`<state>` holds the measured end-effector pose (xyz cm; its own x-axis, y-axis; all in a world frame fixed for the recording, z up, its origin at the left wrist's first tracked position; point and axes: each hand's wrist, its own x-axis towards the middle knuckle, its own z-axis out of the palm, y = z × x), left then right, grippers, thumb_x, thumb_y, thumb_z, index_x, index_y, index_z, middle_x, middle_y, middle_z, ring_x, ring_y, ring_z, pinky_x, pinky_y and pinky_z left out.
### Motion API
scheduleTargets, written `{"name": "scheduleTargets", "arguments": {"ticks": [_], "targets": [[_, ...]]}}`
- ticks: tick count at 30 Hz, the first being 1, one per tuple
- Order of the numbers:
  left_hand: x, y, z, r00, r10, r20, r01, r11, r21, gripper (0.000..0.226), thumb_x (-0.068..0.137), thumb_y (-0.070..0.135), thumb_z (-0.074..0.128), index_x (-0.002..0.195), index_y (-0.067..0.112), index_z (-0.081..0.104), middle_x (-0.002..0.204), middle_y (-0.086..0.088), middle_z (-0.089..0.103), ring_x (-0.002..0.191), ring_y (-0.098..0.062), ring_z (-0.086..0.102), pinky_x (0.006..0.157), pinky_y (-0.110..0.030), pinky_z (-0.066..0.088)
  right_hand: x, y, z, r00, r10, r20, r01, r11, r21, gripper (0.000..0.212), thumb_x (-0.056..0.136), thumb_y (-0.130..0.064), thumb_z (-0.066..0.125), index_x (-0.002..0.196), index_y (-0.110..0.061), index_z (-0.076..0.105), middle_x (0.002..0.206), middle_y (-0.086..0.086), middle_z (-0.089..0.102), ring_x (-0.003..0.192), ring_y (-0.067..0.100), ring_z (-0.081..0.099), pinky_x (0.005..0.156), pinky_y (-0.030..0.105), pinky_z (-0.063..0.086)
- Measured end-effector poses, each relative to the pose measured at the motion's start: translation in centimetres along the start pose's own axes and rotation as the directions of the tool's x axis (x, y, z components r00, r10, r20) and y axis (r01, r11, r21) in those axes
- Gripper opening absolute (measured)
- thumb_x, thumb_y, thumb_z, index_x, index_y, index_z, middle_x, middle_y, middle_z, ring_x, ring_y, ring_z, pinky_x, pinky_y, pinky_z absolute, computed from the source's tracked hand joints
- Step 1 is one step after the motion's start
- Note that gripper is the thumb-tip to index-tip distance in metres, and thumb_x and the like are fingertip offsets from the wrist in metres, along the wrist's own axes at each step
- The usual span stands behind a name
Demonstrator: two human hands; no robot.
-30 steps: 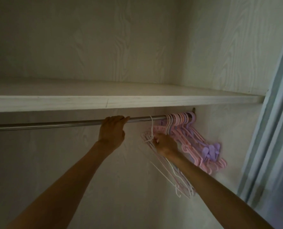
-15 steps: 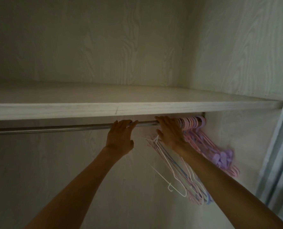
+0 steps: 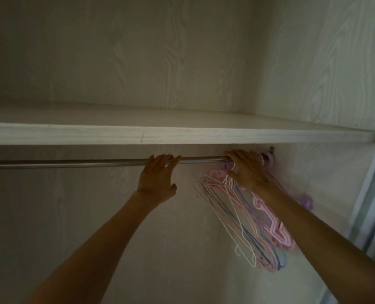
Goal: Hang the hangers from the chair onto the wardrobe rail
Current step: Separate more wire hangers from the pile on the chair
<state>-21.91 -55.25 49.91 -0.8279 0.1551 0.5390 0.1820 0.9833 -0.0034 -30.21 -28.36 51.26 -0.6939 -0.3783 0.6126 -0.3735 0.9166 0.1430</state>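
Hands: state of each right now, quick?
Left hand: open, fingers resting on the metal wardrobe rail, holding nothing.
Right hand: on the bunch of thin pink, white and blue hangers; grip unclear.

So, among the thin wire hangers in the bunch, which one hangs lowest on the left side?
The white wire hanger: its small hooked end sits left of the blue and pink ones.

Metal rail, pale wood grain, thin plastic under my fingers.

The rail [image 3: 94, 163] looks like smooth brushed metal with a dull sheen. The shelf [image 3: 182, 137] and the back panel [image 3: 138, 51] show matt, whitish wood-grain laminate (printed, I think). The hangers [image 3: 248, 220] look like slim glossy plastic or coated wire, pink, white and blue.
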Motion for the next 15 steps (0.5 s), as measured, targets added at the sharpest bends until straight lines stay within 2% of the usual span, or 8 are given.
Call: {"name": "scheduleTargets", "arguments": {"ticks": [7, 11, 13, 15], "targets": [[0.0, 0.3, 0.0, 1.000, -0.029, 0.007, 0.029, 1.000, 0.009, 0.083, 0.084, 0.037, 0.059, 0.150, 0.030, 0.008, 0.156, 0.002, 0.018, 0.145, -0.018, 0.013, 0.120, -0.036, -0.001, 0.1, 0.4, -0.2, 0.998, -0.037, 0.041, 0.035, 0.999, 0.040, 0.057, 0.080, -0.031, 0.068, 0.133, -0.015, 0.049, 0.131, 0.008, 0.054, 0.123, 0.029, 0.048, 0.104, 0.045, 0.029], [-0.1, 0.6, -0.1, 0.995, -0.055, 0.084, 0.051, 0.997, 0.051, 0.084, 0.088, 0.040, 0.054, 0.150, 0.029, -0.002, 0.159, 0.003, 0.001, 0.147, -0.018, -0.002, 0.121, -0.038, -0.005, -0.5, 0.2, -0.6, 0.998, -0.025, 0.064, 0.024, 1.000, 0.019, 0.063, 0.084, -0.031, 0.063, 0.140, -0.017, 0.039, 0.139, 0.007, 0.047, 0.129, 0.027, 0.042, 0.108, 0.045, 0.025], [-0.4, 0.8, -0.5, 0.993, -0.068, 0.099, 0.065, 0.997, 0.032, 0.082, 0.090, 0.038, 0.052, 0.150, 0.027, -0.004, 0.159, 0.002, -0.002, 0.147, -0.018, -0.006, 0.121, -0.038, -0.005, -1.5, 0.0, -1.2, 1.000, -0.005, 0.022, 0.004, 0.999, 0.051, 0.065, 0.081, -0.026, 0.065, 0.140, -0.014, 0.039, 0.140, 0.008, 0.045, 0.129, 0.029, 0.041, 0.108, 0.044, 0.023], [-1.2, 1.5, -0.6, 0.993, -0.103, 0.051, 0.103, 0.995, -0.010, 0.078, 0.090, 0.034, 0.052, 0.150, 0.025, 0.002, 0.159, 0.002, 0.003, 0.147, -0.020, -0.001, 0.121, -0.037, -0.002, -2.9, 0.0, -1.7, 0.999, -0.016, -0.051, 0.018, 0.999, 0.035, 0.064, 0.075, -0.023, 0.068, 0.134, -0.012, 0.045, 0.133, 0.009, 0.051, 0.122, 0.030, 0.048, 0.104, 0.039, 0.022]]}}
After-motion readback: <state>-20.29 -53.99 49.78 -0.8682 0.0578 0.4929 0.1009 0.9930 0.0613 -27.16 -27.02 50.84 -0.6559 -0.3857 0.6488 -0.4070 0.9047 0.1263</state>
